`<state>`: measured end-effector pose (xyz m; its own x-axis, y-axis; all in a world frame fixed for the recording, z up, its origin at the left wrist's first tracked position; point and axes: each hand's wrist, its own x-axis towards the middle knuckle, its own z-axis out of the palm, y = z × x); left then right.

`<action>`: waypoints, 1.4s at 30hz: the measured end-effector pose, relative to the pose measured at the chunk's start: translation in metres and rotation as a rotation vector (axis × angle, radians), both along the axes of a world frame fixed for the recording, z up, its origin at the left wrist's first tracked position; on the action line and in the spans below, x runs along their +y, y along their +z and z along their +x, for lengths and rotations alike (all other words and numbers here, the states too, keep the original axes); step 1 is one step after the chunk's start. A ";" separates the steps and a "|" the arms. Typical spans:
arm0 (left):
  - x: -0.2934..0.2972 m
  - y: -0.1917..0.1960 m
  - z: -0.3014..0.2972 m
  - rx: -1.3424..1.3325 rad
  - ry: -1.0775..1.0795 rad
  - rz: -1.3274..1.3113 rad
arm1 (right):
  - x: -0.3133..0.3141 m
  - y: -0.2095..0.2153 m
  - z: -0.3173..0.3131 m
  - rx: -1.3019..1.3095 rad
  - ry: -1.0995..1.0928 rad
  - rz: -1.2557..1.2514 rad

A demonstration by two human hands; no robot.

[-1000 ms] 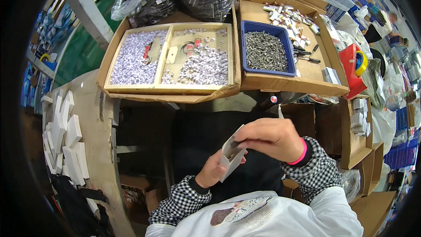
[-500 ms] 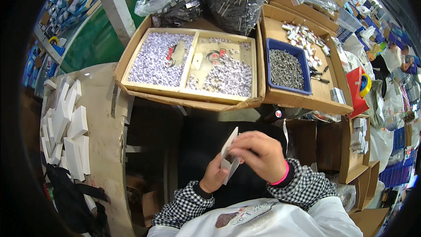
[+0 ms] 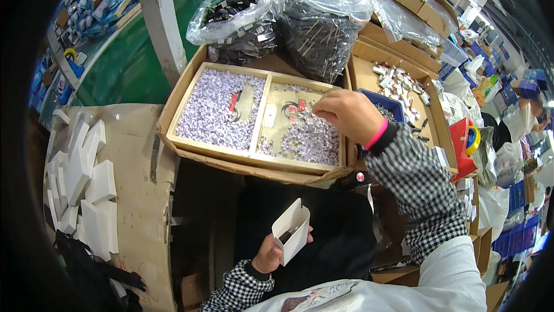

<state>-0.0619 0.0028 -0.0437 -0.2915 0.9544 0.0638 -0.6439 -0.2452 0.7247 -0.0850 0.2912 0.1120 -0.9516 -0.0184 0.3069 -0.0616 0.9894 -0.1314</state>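
My left hand (image 3: 271,253) is closed around a small white carton (image 3: 296,244), its flap raised and its top open. Something small and dark lies inside the carton, too shadowed to name. Reaching forward, my right hand (image 3: 353,116) is over the right compartment of a wooden tray (image 3: 258,117). Its fingertips are drawn together, pointing down at the small white pieces (image 3: 311,140) there; what they pinch, if anything, is hidden. More such pieces (image 3: 210,101) fill the left compartment. My right hand and sleeve partly cover a blue bin (image 3: 378,97) of small metal parts.
White cartons (image 3: 95,185) lie heaped on the cardboard-topped table at left. Bags of black parts (image 3: 320,40) stand behind the tray. A cardboard box (image 3: 444,130) at right holds small white items (image 3: 401,84). A red holder (image 3: 461,147) with yellow tape stands beyond it.
My right hand has left the carton and moved forward over the tray's right compartment. The left hand has lowered slightly with the carton, whose open top now shows. The view has shifted.
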 end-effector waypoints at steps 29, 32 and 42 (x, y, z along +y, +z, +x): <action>-0.018 -0.009 -0.020 -0.179 0.083 -0.053 | -0.031 -0.022 -0.166 -0.261 0.096 0.067; -0.020 -0.011 -0.020 -0.174 0.101 -0.059 | -0.031 -0.027 -0.172 -0.347 0.048 0.097; -0.020 -0.015 -0.015 -0.232 0.098 0.004 | -0.028 -0.035 -0.168 -0.255 0.111 0.012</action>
